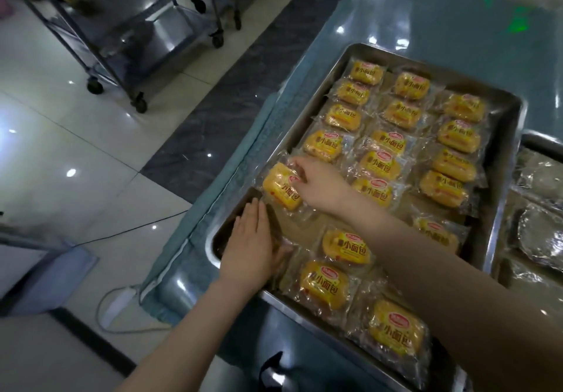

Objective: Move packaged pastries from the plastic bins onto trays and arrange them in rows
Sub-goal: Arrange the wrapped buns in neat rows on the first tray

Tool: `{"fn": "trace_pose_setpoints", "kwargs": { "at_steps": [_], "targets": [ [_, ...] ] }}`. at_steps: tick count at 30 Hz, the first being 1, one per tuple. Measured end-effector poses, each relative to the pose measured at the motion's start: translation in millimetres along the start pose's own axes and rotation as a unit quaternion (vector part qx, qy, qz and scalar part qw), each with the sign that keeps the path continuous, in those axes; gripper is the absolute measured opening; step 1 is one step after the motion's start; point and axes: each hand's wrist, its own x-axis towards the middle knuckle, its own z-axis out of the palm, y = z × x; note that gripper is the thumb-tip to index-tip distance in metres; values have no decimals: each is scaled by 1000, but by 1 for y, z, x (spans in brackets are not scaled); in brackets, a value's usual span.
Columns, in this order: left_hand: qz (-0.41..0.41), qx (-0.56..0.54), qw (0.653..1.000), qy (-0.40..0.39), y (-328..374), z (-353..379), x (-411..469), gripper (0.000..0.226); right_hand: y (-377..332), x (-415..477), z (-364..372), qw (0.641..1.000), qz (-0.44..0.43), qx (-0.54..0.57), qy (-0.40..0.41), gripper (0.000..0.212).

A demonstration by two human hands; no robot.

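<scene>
A steel tray (pixel 505 160) on the table holds several yellow packaged pastries in three rows. My right hand (pixel 320 182) reaches across the tray and pinches the top of one pastry packet (pixel 278 187) at the near end of the left row. My left hand (pixel 251 242) lies flat with straight fingers in the tray's near left corner, its fingers partly on the clear edge of a packet. Loose packets (pixel 324 283) sit unaligned at the near end of the tray. No plastic bin is in view.
A second tray (pixel 539 233) with clear-wrapped items lies to the right. The table (pixel 426 16) has a shiny plastic cover. Wheeled metal racks (pixel 128 35) stand on the tiled floor at the left. A white cable (pixel 122 300) lies on the floor.
</scene>
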Motion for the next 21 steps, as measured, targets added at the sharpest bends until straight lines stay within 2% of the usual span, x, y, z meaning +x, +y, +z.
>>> {"fn": "trace_pose_setpoints", "kwargs": {
  "at_steps": [5,8,10,13,16,19,21],
  "targets": [
    [3,-10,999,41,-1,6,-4,105,2,-12,15,992,-27,-111,-58,54],
    [13,-12,999,50,-1,5,-3,103,6,-24,17,990,-56,-129,2,58],
    [34,-9,998,50,-2,5,-3,99,12,-34,10,987,-69,-134,63,52],
    [55,0,998,43,-2,5,-3,88,26,-58,0,981,-24,-131,141,39],
    [81,53,995,26,0,4,-2,80,34,-95,6,983,31,-115,140,37],
    [113,90,989,26,2,3,1,79,32,-131,25,984,8,-70,161,27],
    [143,86,986,22,3,1,6,80,34,-143,39,981,32,-90,167,30]
  ]
}}
